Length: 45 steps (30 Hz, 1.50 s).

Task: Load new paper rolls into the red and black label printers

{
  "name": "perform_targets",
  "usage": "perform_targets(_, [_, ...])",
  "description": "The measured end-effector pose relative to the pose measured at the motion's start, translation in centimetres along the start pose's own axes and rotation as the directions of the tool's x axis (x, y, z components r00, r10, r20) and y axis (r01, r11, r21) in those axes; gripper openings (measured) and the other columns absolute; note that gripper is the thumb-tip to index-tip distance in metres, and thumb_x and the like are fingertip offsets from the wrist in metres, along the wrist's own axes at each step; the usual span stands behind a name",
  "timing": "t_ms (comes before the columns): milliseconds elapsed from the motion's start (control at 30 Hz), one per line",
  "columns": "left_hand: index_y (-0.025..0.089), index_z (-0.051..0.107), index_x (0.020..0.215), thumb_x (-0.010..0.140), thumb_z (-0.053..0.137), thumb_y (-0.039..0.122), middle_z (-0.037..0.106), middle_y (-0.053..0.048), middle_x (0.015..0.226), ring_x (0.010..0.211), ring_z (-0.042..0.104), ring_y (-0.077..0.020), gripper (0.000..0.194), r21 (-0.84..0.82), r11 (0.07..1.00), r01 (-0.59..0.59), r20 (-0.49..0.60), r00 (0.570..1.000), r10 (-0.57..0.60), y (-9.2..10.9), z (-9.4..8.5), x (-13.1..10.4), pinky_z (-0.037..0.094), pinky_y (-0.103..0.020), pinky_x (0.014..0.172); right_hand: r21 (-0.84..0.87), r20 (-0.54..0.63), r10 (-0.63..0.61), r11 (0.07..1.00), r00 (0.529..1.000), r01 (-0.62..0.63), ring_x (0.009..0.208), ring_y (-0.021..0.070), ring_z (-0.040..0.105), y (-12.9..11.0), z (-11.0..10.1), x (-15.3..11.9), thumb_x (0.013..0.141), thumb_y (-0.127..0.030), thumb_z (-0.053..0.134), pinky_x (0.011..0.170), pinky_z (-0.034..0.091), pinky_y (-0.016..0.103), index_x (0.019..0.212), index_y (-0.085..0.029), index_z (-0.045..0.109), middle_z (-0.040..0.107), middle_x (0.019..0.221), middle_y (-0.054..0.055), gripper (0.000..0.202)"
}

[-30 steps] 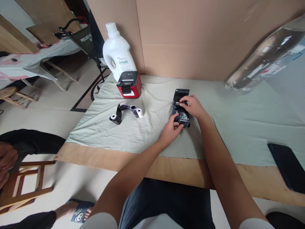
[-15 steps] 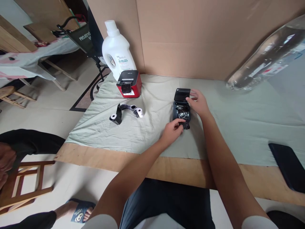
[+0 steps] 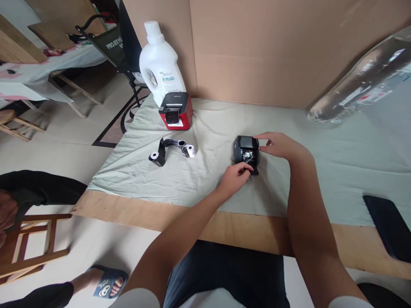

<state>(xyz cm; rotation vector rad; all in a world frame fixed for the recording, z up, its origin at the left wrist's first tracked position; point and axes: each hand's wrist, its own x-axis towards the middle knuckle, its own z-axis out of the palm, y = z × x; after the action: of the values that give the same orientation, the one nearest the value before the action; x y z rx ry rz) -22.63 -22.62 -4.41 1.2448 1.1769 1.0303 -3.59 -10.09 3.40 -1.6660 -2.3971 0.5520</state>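
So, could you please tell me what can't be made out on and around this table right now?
All in the head view:
- Where the left hand meets the front of the black device: its own fingers cover the spot.
- Base of the white bottle: behind the red device.
- Bottle's smallest print: too small, blurred.
- Far end of the plastic-wrapped item: cut off by the right edge.

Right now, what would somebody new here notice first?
Probably the big white bottle standing against the cardboard, with the red and black box-shaped device just in front of it. Then the small black device on the pale cloth, with the left hand at its near end and the right hand at its far side.
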Motion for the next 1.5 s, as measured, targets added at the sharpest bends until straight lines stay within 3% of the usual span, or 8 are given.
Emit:
perform_targets(300, [0.019,0.075,0.093,0.084,0.056,0.019,0.061,0.004,0.066,0.061,0.049,-0.0112,0.021,-0.011,1.000,-0.001,0.000,1.000,0.001,0.2,-0.5,0.1,0.039,-0.024,0.062,-0.045,-0.097,0.129,0.990,0.987,-0.134,0.093,0.0272,0.070,-2.1,1.8,0.7,0.087,-0.042,0.067,0.080,0.053,0.039,0.119,-0.029,0.073,0.077,0.118,0.007,0.035])
perform_targets(567, [0.021,0.075,0.093,0.088,0.057,0.020,0.062,0.003,0.068,0.064,0.053,-0.0131,0.019,0.020,1.000,-0.023,-0.001,1.000,0.023,-0.1,0.1,-0.1,0.041,-0.025,0.064,0.051,0.147,0.101,0.993,0.984,-0.109,0.063,0.0230,0.066,2.4,2.5,5.3,0.076,-0.055,0.081,0.068,0.054,0.038,0.118,-0.027,0.067,0.074,0.079,0.002,0.052])
perform_targets(733, [0.022,0.074,0.116,0.093,0.056,0.021,0.062,0.003,0.069,0.067,0.059,-0.0138,0.029,0.073,0.992,-0.099,-0.016,0.995,0.100,0.5,-0.4,-0.4,0.045,-0.024,0.068,0.105,0.214,0.247,0.956,0.945,-0.274,0.062,0.0259,0.069,0.9,1.8,5.2,0.072,-0.056,0.087,0.068,0.056,0.043,0.120,-0.024,0.070,0.076,0.080,0.008,0.060])
perform_targets(900, [0.024,0.060,0.145,0.103,0.053,0.041,0.074,-0.004,0.091,0.082,0.069,-0.0210,0.046,0.473,0.867,-0.160,-0.146,0.955,0.257,2.4,-3.7,0.1,0.048,-0.031,0.082,0.390,-0.009,0.337,0.868,0.941,-0.307,0.087,0.0314,0.074,-1.1,4.7,0.8,0.079,-0.058,0.077,0.077,0.060,0.045,0.118,-0.018,0.074,0.079,0.099,0.015,0.055])
perform_targets(1067, [0.011,0.044,0.156,0.098,0.059,0.061,0.076,-0.019,0.116,0.112,0.072,-0.0343,0.078,0.654,0.755,-0.044,-0.008,0.998,0.065,2.6,-5.0,3.5,0.052,-0.038,0.090,0.767,-0.220,0.358,0.638,0.907,-0.066,0.114,0.0307,0.072,-2.5,8.9,-2.5,0.091,-0.067,0.054,0.098,0.057,0.047,0.120,-0.020,0.074,0.078,0.123,0.013,0.059])
perform_targets(1167, [0.009,0.044,0.153,0.087,0.071,0.067,0.076,-0.023,0.119,0.112,0.073,-0.0384,0.091,0.712,0.698,-0.081,0.122,0.993,-0.008,3.1,-4.0,5.2,0.054,-0.039,0.087,0.799,-0.257,0.330,0.601,0.908,0.007,0.122,0.0307,0.069,-2.8,9.7,-2.8,0.094,-0.074,0.048,0.106,0.054,0.047,0.121,-0.028,0.074,0.078,0.125,0.008,0.059])
perform_targets(1300, [0.013,0.051,0.143,0.084,0.071,0.070,0.077,-0.022,0.114,0.107,0.075,-0.0392,0.084,0.772,0.627,-0.107,0.115,0.993,0.028,4.8,-1.1,7.3,0.055,-0.040,0.083,0.756,-0.311,0.303,0.654,0.901,0.041,0.130,0.0326,0.064,-0.7,8.4,-2.0,0.097,-0.073,0.046,0.111,0.049,0.051,0.132,-0.036,0.070,0.079,0.124,0.004,0.057])
perform_targets(1500, [0.014,0.041,0.151,0.076,0.083,0.061,0.077,-0.022,0.116,0.108,0.075,-0.0405,0.097,0.759,0.611,-0.224,0.169,0.974,0.148,6.8,8.9,14.4,0.055,-0.041,0.084,0.752,-0.428,0.395,0.655,0.813,0.077,0.131,0.0326,0.063,10.0,1.4,-1.1,0.094,-0.075,0.051,0.116,0.045,0.048,0.123,-0.030,0.074,0.078,0.124,0.004,0.058])
